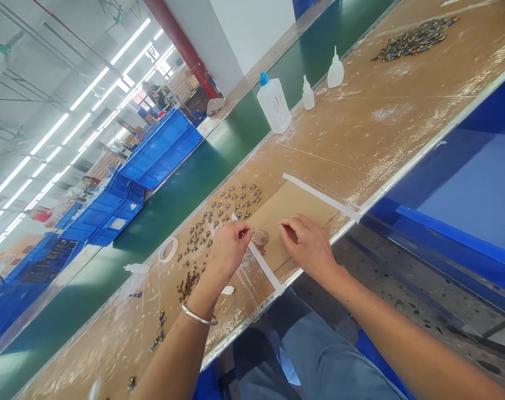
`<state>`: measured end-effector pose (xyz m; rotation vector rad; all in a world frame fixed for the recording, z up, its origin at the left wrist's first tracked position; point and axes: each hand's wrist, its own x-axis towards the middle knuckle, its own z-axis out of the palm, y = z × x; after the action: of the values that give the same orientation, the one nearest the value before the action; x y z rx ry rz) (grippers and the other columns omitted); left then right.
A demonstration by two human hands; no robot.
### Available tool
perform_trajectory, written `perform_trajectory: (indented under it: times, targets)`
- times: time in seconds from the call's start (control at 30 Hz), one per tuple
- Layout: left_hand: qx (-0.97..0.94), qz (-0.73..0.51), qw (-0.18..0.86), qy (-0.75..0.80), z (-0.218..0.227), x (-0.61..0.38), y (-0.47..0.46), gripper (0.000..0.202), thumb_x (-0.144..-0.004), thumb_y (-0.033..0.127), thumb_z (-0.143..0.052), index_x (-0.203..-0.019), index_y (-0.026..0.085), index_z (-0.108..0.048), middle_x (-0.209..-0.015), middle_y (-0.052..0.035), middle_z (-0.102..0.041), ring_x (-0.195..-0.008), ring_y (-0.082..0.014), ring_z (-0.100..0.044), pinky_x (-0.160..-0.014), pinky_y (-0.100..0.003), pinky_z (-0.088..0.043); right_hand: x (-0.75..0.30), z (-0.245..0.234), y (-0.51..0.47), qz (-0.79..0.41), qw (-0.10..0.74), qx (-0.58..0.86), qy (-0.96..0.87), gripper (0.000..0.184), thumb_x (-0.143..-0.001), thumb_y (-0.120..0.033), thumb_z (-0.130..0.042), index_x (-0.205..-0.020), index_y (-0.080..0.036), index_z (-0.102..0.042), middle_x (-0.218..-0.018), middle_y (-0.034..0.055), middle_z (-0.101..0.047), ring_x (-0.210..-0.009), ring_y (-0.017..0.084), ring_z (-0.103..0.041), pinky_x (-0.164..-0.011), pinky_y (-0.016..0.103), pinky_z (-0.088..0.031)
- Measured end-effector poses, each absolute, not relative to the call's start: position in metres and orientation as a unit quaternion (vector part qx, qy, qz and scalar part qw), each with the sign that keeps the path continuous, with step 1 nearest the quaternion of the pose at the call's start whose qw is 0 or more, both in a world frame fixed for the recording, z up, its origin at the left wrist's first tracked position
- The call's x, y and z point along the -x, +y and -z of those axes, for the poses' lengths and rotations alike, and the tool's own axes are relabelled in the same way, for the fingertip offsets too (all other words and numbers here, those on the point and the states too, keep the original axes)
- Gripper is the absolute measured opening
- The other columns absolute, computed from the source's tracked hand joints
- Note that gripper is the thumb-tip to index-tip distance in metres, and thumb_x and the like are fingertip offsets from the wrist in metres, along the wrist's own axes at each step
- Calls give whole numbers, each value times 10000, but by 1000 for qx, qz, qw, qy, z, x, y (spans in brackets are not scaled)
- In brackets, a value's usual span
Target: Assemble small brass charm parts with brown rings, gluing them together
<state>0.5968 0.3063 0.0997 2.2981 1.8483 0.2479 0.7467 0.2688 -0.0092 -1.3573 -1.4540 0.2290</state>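
Observation:
My left hand (232,244), with a metal bangle on its wrist, is closed in a pinch just left of a small clear round dish (259,238). On the dish's other side my right hand (308,244) has its thumb and fingers drawn together. Anything in either pinch is too small to make out. Beneath the hands lies a cardboard sheet (304,203), held along its sides by white tape strips (264,266). Several small black, gold and blue parts (225,205) are spread beyond my left hand, and a heap of tiny brown pieces (188,284) lies beside that forearm.
A tape roll (168,250) lies near the green conveyor belt (219,150). A large blue-capped bottle (275,105) and two small nozzle bottles (336,69) stand farther along. More parts (416,39) are piled at the far end. Blue crates (160,147) line the belt's other side.

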Motion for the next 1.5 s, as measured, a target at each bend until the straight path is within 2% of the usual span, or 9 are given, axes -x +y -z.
perform_trajectory:
  times: [0.2, 0.4, 0.6, 0.73, 0.83, 1.0, 1.1, 1.3, 1.5]
  targets:
    - [-753, -113, 138, 633, -106, -595, 298, 148, -797, 208, -618, -692, 198, -720, -638, 16, -683, -613, -138, -596, -604, -253, -399, -747, 10, 269, -86, 541, 572, -610, 157, -914, -168, -487, -847, -183, -629, -754, 35, -632, -706, 163, -588, -661, 270, -428]
    - [-640, -290, 271, 658, -114, -548, 246, 131, -761, 314, -678, -743, 196, -731, -651, 9, -680, -625, -143, -606, -606, -247, -461, -748, 12, 267, -89, 559, 558, -608, 152, -913, -207, -490, -863, -191, -632, -797, 54, -661, -745, 186, -620, -695, 297, -468]
    - [-471, -421, 216, 744, -106, -459, 154, 185, -722, 344, -764, -809, 183, -733, -686, 5, -684, -678, -127, -614, -666, -222, -499, -755, 10, 259, -81, 567, 558, -601, 104, -888, -227, -576, -865, -189, -670, -790, 72, -694, -703, 176, -646, -641, 293, -474]
    - [-374, -461, 196, 780, -87, -422, 106, 228, -699, 367, -790, -794, 168, -729, -680, -4, -704, -662, -126, -635, -659, -219, -521, -749, 3, 242, -31, 575, 577, -579, 78, -885, -256, -624, -880, -224, -694, -824, 87, -722, -778, 185, -683, -658, 307, -487]
    - [-331, -474, 200, 791, -67, -417, 90, 249, -694, 376, -792, -796, 161, -720, -679, -18, -723, -666, -148, -671, -678, -250, -549, -719, -6, 220, -59, 587, 526, -613, 74, -886, -240, -623, -929, -261, -680, -839, 65, -725, -789, 182, -685, -654, 308, -499]
    - [-320, -481, 194, 793, -43, -416, 94, 252, -689, 382, -783, -794, 161, -722, -683, -27, -738, -651, -171, -698, -674, -278, -566, -635, -20, 184, -274, 578, 291, -711, 134, -901, -154, -578, -991, -243, -624, -842, 30, -691, -769, 158, -657, -706, 290, -525]
    - [-326, -467, 188, 800, -37, -413, 99, 235, -707, 374, -770, -795, 161, -724, -692, -30, -740, -653, -173, -703, -669, -274, -565, -598, -17, 177, -342, 563, 253, -708, 135, -900, -103, -555, -945, -216, -615, -816, 21, -672, -764, 154, -638, -702, 289, -515]
    - [-372, -405, 171, 818, -37, -407, 108, 184, -751, 359, -727, -804, 183, -731, -704, -19, -742, -681, -171, -705, -685, -263, -558, -577, 2, 181, -350, 526, 275, -725, 116, -916, -114, -527, -925, -190, -614, -788, 31, -656, -755, 170, -611, -711, 316, -496]
    - [-405, -333, 160, 836, -41, -407, 112, 167, -784, 359, -691, -805, 199, -736, -720, -17, -753, -704, -177, -709, -691, -262, -545, -580, 1, 182, -349, 511, 281, -734, 107, -918, -103, -520, -926, -181, -593, -779, 33, -642, -752, 169, -594, -713, 323, -481]
